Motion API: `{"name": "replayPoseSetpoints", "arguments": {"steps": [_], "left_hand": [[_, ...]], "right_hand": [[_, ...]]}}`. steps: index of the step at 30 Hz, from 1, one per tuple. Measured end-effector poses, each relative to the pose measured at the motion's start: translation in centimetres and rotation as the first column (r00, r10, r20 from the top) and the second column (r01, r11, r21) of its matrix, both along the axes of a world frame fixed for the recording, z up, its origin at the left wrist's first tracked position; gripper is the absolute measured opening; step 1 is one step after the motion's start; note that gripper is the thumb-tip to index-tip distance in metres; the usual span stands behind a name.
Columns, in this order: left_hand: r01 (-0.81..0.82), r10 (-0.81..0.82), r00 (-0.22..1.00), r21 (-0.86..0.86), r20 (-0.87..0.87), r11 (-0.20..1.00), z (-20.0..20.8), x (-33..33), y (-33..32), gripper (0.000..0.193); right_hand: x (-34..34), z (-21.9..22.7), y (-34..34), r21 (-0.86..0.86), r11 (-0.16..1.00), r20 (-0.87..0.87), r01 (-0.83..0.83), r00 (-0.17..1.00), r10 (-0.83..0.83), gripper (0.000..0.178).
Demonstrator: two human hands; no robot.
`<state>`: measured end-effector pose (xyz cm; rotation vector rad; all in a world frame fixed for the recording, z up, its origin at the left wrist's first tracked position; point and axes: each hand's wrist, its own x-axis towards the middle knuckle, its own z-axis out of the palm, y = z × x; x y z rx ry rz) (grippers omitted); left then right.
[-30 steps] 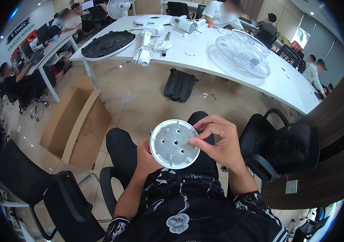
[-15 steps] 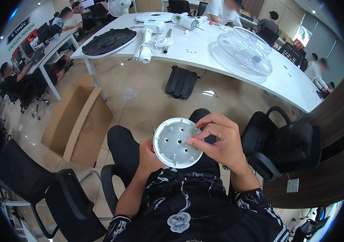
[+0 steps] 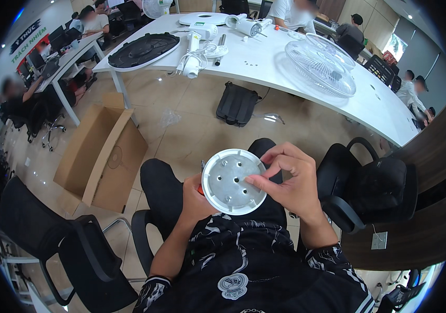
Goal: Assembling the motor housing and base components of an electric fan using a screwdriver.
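Observation:
In front of my lap, I hold a round white part (image 3: 222, 189) with a grey metal plate set in its rim and several holes in the plate. It looks like the underside of a fan base piece. My left hand (image 3: 196, 202) is closed around its left side. An orange bit of something (image 3: 200, 190), perhaps a tool handle, peeks out by those fingers; the rest is hidden. From the right, my right hand (image 3: 297, 180) reaches over the rim, fingers bent, the thumb tip on the plate near the middle hole. Whether a small piece sits under that thumb cannot be seen.
Ahead, a white table (image 3: 265, 62) bears clear fan grilles (image 3: 319, 70), a black-topped oval base (image 3: 144, 49), a white fan stem with cord (image 3: 193, 57) and a motor (image 3: 249, 27). An open cardboard box (image 3: 110, 167), a black bag (image 3: 237, 104) and black chairs (image 3: 84, 255) surround me.
The round part and both hands appear slightly higher and further right. The grip looks the same, and the thumb remains near the middle hole. The whole view has shifted slightly.

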<state>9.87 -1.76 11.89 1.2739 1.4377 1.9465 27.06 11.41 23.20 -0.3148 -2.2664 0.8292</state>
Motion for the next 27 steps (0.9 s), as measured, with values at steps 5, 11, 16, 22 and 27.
{"name": "replayPoseSetpoints", "arguments": {"steps": [5,11,16,22,27], "left_hand": [[0.002,-0.002,1.000,0.003,0.030,1.000,-0.2,0.0,0.0,0.051],[-0.014,0.013,0.999,-0.027,-0.033,1.000,-0.2,0.0,0.0,0.049],[-0.020,0.020,1.000,-0.024,-0.011,1.000,-0.3,0.0,0.0,0.048],[-0.038,0.038,0.999,-0.027,-0.021,0.999,0.0,-0.1,0.0,0.047],[-0.013,0.013,0.999,-0.009,-0.029,1.000,-0.5,-0.2,0.0,0.047]], "right_hand": [[-0.9,0.5,-0.2,0.024,0.999,-0.086,-0.040,0.995,0.042,0.015],[-0.4,0.0,-0.4,0.018,1.000,-0.045,0.021,0.999,-0.020,0.017],[-1.0,1.1,-0.3,0.007,1.000,-0.079,-0.015,0.997,0.015,0.019],[-0.7,-0.3,-0.2,0.052,0.997,-0.068,0.054,0.996,-0.051,0.019],[-1.0,0.1,-0.4,0.045,0.998,-0.077,0.033,0.997,-0.030,0.017]]}}
